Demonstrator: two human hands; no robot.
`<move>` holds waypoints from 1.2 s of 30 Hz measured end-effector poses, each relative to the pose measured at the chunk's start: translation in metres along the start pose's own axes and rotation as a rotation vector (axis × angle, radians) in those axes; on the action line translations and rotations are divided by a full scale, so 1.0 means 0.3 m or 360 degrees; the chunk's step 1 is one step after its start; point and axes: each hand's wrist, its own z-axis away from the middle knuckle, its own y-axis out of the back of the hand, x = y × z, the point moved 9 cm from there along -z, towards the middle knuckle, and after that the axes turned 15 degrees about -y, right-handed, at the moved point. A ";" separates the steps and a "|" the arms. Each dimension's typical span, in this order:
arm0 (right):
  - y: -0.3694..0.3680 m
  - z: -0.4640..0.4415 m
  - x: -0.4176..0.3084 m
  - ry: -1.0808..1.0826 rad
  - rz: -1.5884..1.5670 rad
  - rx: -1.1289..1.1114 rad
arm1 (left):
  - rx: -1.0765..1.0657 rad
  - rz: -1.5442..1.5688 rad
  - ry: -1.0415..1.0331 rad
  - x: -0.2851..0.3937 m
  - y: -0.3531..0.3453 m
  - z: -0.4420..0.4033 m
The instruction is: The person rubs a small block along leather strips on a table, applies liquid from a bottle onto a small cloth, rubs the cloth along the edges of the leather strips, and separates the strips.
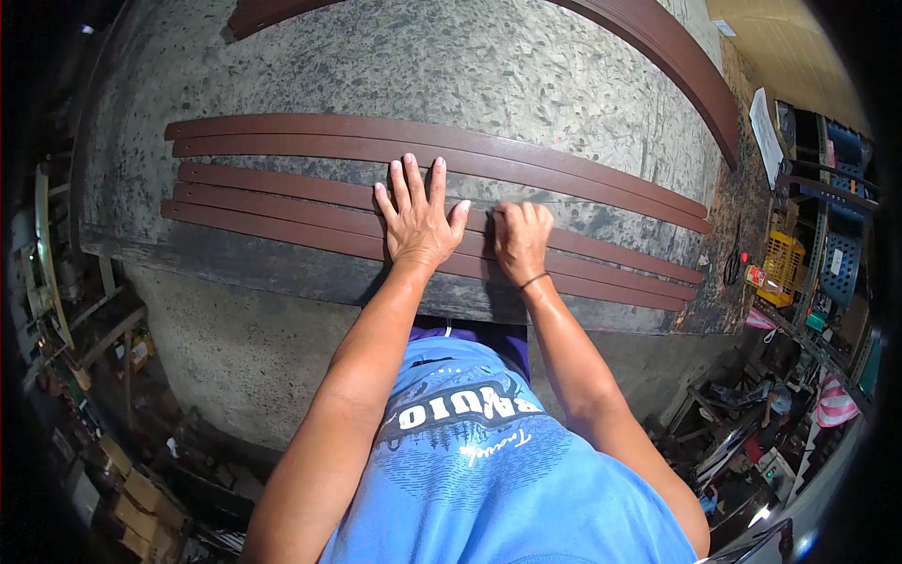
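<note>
Long brown strips, which look like leather belt straps, lie side by side across the worktable in two groups. My left hand [418, 226] rests flat on the nearer strips [282, 209], fingers spread, its fingertips reaching the farther strips [310, 141]. Just to its right, my right hand [522, 240] is curled closed over the nearer strips. Whether anything is pinched in those fingers is hidden. Small holes show at the left ends of some strips.
The grey, scuffed worktable [376, 80] has a dark front edge near my body. More brown straps [658, 52] curve along its back right. White paper [766, 136], a yellow basket [782, 268] and blue crates [839, 268] are at the right. Cardboard boxes [141, 503] stand lower left.
</note>
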 end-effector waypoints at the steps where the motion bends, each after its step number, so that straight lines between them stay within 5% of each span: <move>1: -0.026 -0.020 -0.020 0.0038 0.0009 -0.0025 | -0.0007 -0.0004 -0.0003 0.000 -0.002 0.004; 12: -0.031 -0.039 -0.054 0.0282 -0.0005 -0.0095 | 0.0002 -0.0015 0.0022 -0.001 0.008 -0.001; 17: 0.041 -0.010 0.126 0.0196 0.0134 -0.0223 | 0.0012 -0.0025 0.0036 -0.003 0.005 -0.002; 24: -0.041 -0.025 -0.075 0.0167 -0.0036 -0.0045 | 0.0043 -0.0084 0.0032 -0.005 0.002 0.001; 28: 0.088 0.006 0.304 -0.0376 0.0607 -0.0339 | 0.0075 -0.0051 0.0029 -0.009 -0.007 0.004; 30: 0.306 0.077 0.503 -0.0398 0.0420 0.0281 | 0.0188 -0.0038 -0.0017 -0.003 0.006 0.011; 36: 0.532 0.174 0.783 -0.0898 0.0310 0.0499 | 0.0631 0.0229 -0.0452 0.042 0.091 0.074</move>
